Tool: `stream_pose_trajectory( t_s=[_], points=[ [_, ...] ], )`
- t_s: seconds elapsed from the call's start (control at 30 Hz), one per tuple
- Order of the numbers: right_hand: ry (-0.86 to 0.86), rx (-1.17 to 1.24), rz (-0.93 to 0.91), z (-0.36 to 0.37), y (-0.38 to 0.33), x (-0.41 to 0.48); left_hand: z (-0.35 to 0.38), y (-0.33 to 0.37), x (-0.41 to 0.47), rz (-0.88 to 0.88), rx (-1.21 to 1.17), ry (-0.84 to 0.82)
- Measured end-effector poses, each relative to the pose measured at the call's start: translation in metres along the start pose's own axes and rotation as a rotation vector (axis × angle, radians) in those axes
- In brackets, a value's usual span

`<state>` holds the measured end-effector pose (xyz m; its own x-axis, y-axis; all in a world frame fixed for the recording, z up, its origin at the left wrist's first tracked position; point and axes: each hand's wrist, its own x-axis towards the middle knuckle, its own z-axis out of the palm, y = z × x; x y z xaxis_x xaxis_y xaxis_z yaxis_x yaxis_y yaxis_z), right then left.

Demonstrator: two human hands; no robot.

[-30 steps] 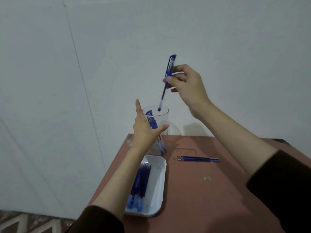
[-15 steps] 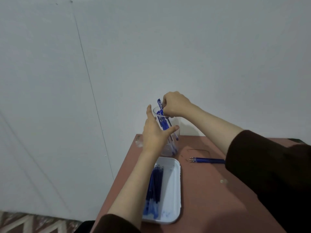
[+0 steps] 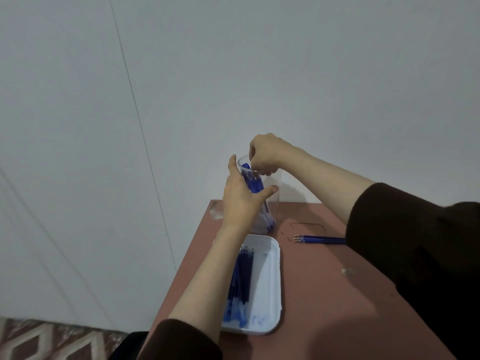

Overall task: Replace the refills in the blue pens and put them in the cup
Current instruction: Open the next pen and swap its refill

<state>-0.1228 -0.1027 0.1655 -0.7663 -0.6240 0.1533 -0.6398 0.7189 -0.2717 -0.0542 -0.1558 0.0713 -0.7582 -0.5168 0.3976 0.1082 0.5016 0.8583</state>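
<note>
A clear plastic cup (image 3: pixel 275 203) stands at the far left corner of the reddish table (image 3: pixel 324 294), with several blue pens (image 3: pixel 253 184) leaning inside it. My left hand (image 3: pixel 240 201) holds the cup from the near side, thumb across its front and fingers up its left wall. My right hand (image 3: pixel 267 152) hovers over the cup's mouth. Its curled fingers dip past the rim and pinch a blue pen that is down among the others. The fingers hide that pen's top.
A white tray (image 3: pixel 271 281) with several blue refills (image 3: pixel 241 279) lies in front of the cup, under my left forearm. A few loose refills (image 3: pixel 319 239) lie on the table to the right, partly under my right sleeve. The wall stands directly behind the table.
My right hand came down from high above the cup and lowered the blue pen into it. My left hand stayed on the cup.
</note>
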Motion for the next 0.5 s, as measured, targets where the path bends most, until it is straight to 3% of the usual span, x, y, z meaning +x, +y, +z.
stream_pose_trajectory(
  t_s=[0.23,0.37,0.43,0.5],
  points=[
    [0.204,0.332,-0.120,-0.013,0.025,-0.022,0.001,0.006,0.000,-0.013,0.063,-0.015],
    [0.292,0.432,-0.141,-0.014,0.056,-0.059,0.007,0.020,-0.022,0.190,0.238,0.150],
    [0.322,0.444,-0.109,-0.011,0.078,-0.081,0.017,0.033,-0.043,0.321,0.224,0.255],
    [0.313,0.407,-0.049,-0.010,0.106,-0.104,0.035,0.042,-0.062,0.426,0.161,0.246]
  ],
)
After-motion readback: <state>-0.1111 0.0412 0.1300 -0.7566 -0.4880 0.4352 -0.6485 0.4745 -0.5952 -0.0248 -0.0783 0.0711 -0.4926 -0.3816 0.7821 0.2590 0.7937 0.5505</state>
